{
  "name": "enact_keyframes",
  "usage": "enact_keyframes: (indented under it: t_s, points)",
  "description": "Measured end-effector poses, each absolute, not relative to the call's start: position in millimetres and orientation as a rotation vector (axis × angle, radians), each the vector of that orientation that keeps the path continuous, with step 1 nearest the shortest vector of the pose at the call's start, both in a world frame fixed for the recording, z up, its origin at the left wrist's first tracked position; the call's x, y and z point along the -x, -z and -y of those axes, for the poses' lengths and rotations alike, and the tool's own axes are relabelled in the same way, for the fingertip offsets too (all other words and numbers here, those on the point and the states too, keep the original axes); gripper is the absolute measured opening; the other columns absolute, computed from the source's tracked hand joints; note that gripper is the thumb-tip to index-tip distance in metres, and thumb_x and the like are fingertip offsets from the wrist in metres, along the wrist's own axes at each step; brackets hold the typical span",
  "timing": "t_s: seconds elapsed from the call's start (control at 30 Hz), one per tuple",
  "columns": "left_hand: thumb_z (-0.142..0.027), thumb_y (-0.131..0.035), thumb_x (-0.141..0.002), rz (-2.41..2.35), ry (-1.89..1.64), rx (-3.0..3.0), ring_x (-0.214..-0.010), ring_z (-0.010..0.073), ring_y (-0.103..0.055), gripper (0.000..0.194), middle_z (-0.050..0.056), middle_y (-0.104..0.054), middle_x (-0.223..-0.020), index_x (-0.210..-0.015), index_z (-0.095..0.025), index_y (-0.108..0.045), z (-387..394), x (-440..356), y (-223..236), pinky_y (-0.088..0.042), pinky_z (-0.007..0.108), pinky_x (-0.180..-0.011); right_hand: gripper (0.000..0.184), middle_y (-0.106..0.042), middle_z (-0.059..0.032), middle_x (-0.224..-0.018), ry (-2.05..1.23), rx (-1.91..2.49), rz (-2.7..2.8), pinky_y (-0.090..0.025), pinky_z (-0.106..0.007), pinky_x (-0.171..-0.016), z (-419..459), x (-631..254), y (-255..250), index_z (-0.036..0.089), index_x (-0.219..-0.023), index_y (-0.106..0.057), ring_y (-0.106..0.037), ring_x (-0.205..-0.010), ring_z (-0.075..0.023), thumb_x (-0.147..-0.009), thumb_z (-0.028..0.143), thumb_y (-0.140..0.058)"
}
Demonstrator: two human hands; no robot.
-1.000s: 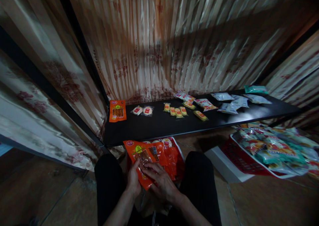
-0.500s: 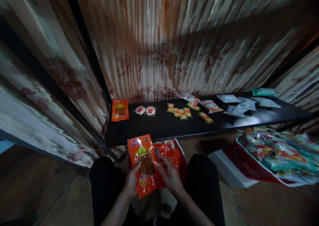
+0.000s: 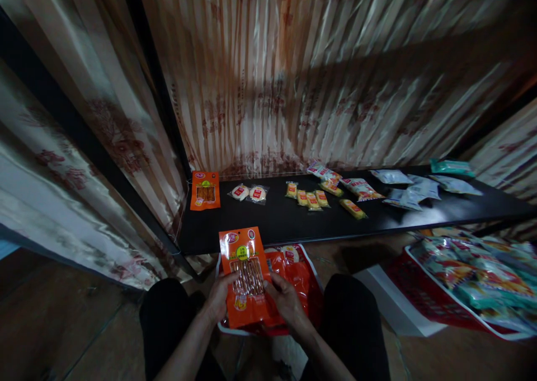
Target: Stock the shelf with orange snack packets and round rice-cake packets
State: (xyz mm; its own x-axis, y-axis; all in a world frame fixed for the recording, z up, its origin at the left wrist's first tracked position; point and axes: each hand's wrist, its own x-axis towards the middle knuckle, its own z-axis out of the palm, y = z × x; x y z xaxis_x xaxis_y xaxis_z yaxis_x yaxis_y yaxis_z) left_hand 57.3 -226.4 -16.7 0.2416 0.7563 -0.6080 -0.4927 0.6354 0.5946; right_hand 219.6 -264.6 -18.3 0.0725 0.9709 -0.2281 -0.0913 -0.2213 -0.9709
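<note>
An orange packet [image 3: 250, 308] is held upright, tilted slightly, above a red basket [image 3: 315, 273] with a white rim, its printed front and window of brown sticks turned up toward the camera. Its left edge is gripped by the left hand [image 3: 218, 298], with the thumb laid over the front; its right edge is pinched by the right hand [image 3: 288, 304], whose fingers are partly hidden, so whether anything else is held behind cannot be told. In the basket, red-orange packets [image 3: 298, 274] are seen beside the right hand. The basket is flanked by 2 dark trouser legs [image 3: 165, 316]. Beyond it, a black shelf [image 3: 260, 221] is occupied, from left to right, by 1 flat orange pouch [image 3: 205, 192], 2 round white snacks [image 3: 257, 193], a cluster of 4 small yellow packets [image 3: 312, 201], red-and-white bags [image 3: 361, 188], pale bags [image 3: 391, 176] and 1 teal packet [image 3: 452, 167]. At the right, a second basket [image 3: 409, 285] is heaped with bags, and a white box [image 3: 400, 302] is placed beside it. The shelf is backed by a patterned curtain [image 3: 268, 90].
</note>
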Motion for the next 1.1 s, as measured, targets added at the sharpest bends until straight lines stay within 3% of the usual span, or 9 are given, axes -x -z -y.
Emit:
enact_keyframes:
  t_s: [0.2,0.3,0.53,0.73,1.1]
  points:
    - [-0.010,-0.060,-0.049,-1.001,-0.964,-0.463,-0.054,0.0162,-0.061,0.022,-0.001,-0.065,-0.057,-0.071,-0.015,-0.064,201.8,-48.0,21.5,-0.048,0.028,-0.060,0.046,-0.071,-0.0064,-0.079,-1.229,1.356,1.052,-0.053,-0.040,-0.075,240.3,-211.3,12.7,0.020,-0.081,-0.070,-0.065,-0.078,-0.0261,-0.066,0.064,-0.063]
    - [-0.010,-0.058,-0.050,-0.980,-0.989,-0.501,-0.053,0.0151,-0.059,0.026,-0.003,-0.062,-0.054,-0.075,-0.015,-0.064,187.7,-44.1,24.5,-0.046,0.027,-0.060,0.048,-0.071,-0.0073,-0.081,-1.176,1.366,1.073,-0.052,-0.042,-0.077,228.4,-206.4,17.7,0.020,-0.084,-0.070,-0.065,-0.083,-0.0280,-0.066,0.065,-0.061]
    - [-0.024,-0.066,-0.061,-1.048,-1.078,-0.819,-0.071,0.0176,-0.063,0.030,0.002,-0.069,-0.078,-0.090,-0.016,-0.064,148.9,-34.8,26.3,-0.047,0.027,-0.068,0.047,-0.072,-0.0095,-0.090,-1.128,1.357,1.037,-0.050,-0.043,-0.085,195.6,-196.8,21.7,0.018,-0.089,-0.070,-0.065,-0.091,-0.0293,-0.066,0.058,-0.065]
    - [-0.034,-0.065,-0.067,-1.201,-1.185,-1.036,-0.062,0.0141,-0.054,0.020,-0.001,-0.063,-0.067,-0.077,-0.017,-0.063,126.0,-27.0,13.6,-0.043,0.023,-0.061,0.041,-0.072,-0.0085,-0.087,-1.128,1.329,1.111,-0.051,-0.039,-0.078,165.7,-193.3,10.2,0.017,-0.086,-0.070,-0.065,-0.085,-0.0274,-0.069,0.054,-0.063]
    - [-0.043,-0.057,-0.076,-1.349,-1.288,-1.121,-0.059,0.0136,-0.049,0.024,-0.003,-0.055,-0.062,-0.069,-0.020,-0.057,103.9,-19.3,23.6,-0.037,0.022,-0.058,0.035,-0.069,-0.0039,-0.072,-1.009,1.405,1.224,-0.049,-0.030,-0.070,133.0,-182.5,14.0,0.016,-0.073,-0.068,-0.063,-0.074,-0.0221,-0.070,0.050,-0.060]
